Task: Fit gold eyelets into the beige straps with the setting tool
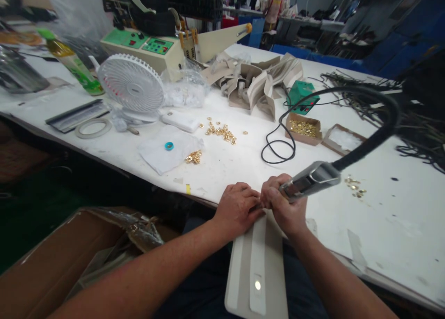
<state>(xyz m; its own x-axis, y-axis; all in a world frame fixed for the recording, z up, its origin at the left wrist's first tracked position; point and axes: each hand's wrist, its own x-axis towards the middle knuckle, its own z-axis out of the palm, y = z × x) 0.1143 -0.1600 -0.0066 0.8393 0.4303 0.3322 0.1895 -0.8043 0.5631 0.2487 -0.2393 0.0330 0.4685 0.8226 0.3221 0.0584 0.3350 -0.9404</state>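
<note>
My right hand [288, 212] is wrapped round a silver corded electric screwdriver [313, 181], which is tilted with its tip down near my fingertips. Its working tip is hidden by the hand. Close beside it, my left hand [236, 210] grips the far end of a long beige bag panel [274, 268], fingers bent over its edge. The panel slopes from the table edge down over my lap. A pale strap on it carries a shiny gold oval fitting [257, 285] near the lower end. Whatever lies between the two hands is too small to make out.
Gold fittings [222, 132] lie in piles on the white table [239, 170]. A box of gold pieces [304, 128] stands beside a green power unit [301, 96]. A black cord [295, 147] loops across the table. Left are a white fan [131, 85] and bottle [74, 64]; a carton [62, 249] stands below.
</note>
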